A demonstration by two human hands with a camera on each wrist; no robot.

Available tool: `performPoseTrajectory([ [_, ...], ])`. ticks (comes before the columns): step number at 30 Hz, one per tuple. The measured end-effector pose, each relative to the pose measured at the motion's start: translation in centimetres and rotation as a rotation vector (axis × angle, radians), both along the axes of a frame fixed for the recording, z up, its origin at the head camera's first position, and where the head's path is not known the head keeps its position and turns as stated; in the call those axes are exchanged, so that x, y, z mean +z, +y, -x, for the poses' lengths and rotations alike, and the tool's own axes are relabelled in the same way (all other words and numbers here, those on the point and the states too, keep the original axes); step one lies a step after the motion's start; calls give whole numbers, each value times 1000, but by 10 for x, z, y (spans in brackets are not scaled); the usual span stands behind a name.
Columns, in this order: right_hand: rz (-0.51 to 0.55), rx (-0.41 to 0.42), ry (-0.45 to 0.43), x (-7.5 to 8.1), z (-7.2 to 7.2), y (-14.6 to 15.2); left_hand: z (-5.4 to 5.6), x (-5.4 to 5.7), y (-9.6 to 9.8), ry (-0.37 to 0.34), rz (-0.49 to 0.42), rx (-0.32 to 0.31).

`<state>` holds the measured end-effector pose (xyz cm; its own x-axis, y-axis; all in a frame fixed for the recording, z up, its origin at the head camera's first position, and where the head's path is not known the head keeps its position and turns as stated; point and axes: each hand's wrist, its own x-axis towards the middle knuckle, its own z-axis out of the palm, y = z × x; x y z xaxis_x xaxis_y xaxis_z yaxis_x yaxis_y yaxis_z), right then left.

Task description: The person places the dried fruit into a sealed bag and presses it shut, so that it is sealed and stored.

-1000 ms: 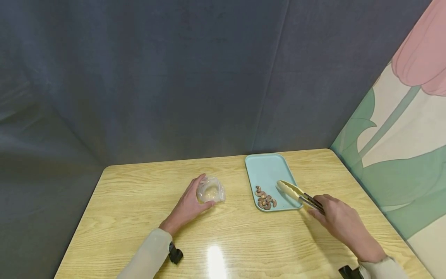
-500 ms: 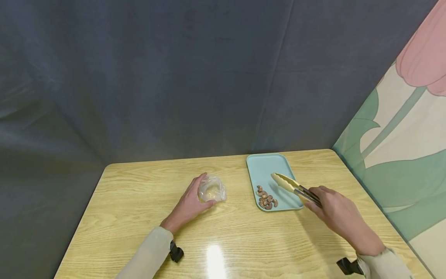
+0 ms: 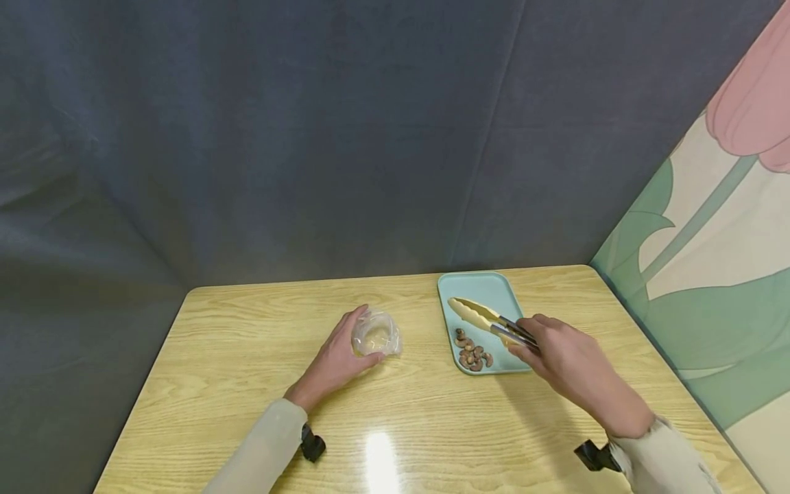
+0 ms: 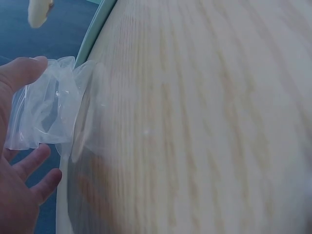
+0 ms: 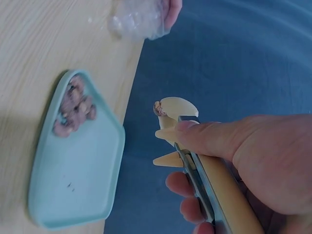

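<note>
My left hand [image 3: 334, 362] grips the side of a clear plastic bag [image 3: 378, 333] standing on the table, its mouth spread; the thumb lies on one side and the fingers on the other in the left wrist view. My right hand [image 3: 574, 363] holds a pair of tongs [image 3: 487, 320] with cream scalloped tips, raised above the blue tray [image 3: 478, 285]. A cashew [image 5: 158, 108] sits pinched at the tongs' tips in the right wrist view. Several brown cashews [image 3: 474, 358] lie in the tray's near left corner. Whether the bag holds anything is unclear.
The wooden table [image 3: 247, 329] ends at a dark curtain [image 3: 308, 171] behind and a tulip-patterned fabric [image 3: 710, 274] on the right. Bare table surface lies between the bag and the tray. A few dark crumbs [image 5: 70, 186] dot the tray.
My right hand has moved left and away from me, carrying the tongs up and across the tray toward the bag. The left hand and the bag have barely moved.
</note>
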<state>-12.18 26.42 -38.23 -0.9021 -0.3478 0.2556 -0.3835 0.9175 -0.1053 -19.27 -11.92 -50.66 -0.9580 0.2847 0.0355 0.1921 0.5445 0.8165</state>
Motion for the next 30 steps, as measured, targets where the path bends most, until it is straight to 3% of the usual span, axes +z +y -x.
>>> performPoseTrajectory([
  [11, -4, 92, 77, 11, 7, -31, -1, 5, 3, 21, 14, -14],
  [30, -10, 168, 74, 14, 16, -65, 1, 8, 6, 13, 24, -28],
])
